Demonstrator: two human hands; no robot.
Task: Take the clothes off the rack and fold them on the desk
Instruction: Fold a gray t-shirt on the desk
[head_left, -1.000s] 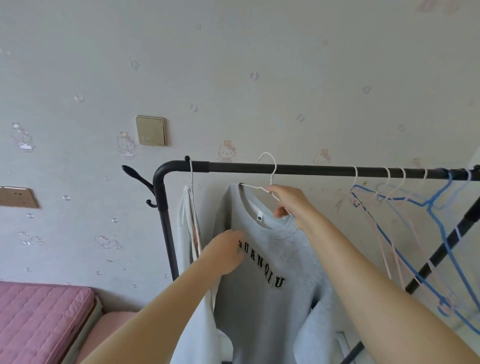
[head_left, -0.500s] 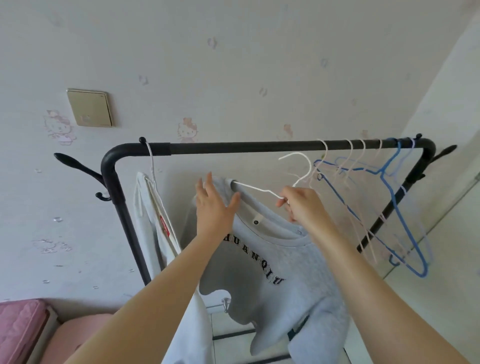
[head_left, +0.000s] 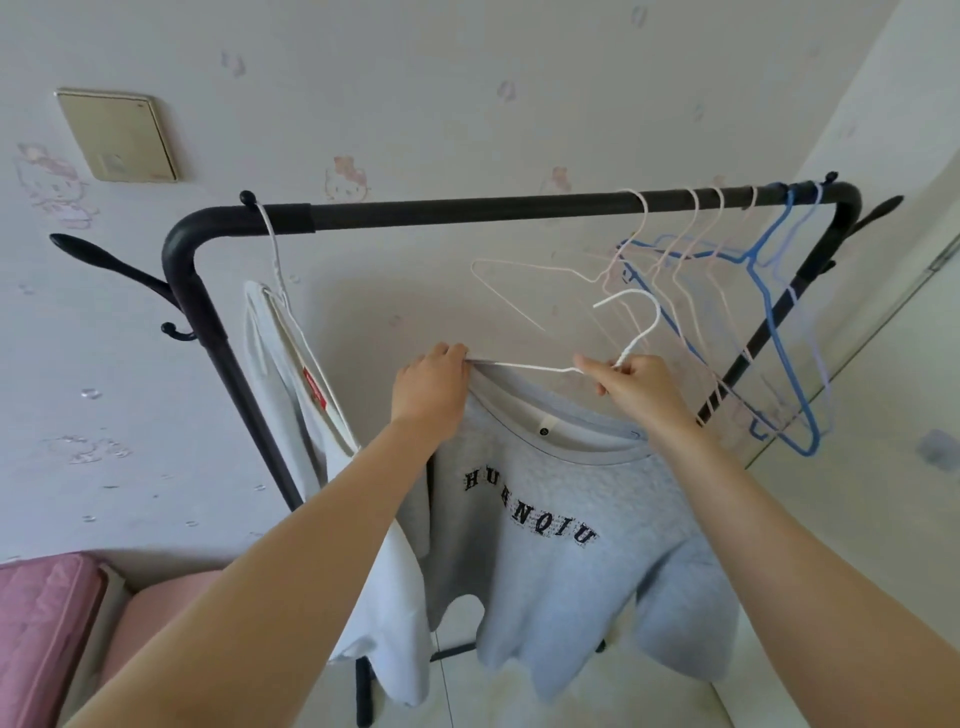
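A grey sweatshirt (head_left: 561, 540) with black lettering hangs from a white wire hanger (head_left: 631, 332) that is off the black rack (head_left: 467, 210) and held below the bar. My right hand (head_left: 634, 387) pinches the hanger just under its hook. My left hand (head_left: 431, 389) grips the sweatshirt's left shoulder at the hanger's end. A white garment (head_left: 311, 415) still hangs on its own hanger at the rack's left end.
Several bare pink and blue hangers (head_left: 727, 291) crowd the bar's right end. A pink mattress (head_left: 36, 634) lies at lower left. A beige wall plate (head_left: 117, 135) sits above the rack. The wall's corner lies to the right.
The hanger with the grey sweatshirt came off the bar and moved down and right. My left hand rose from the chest lettering to the left shoulder and closed on it.
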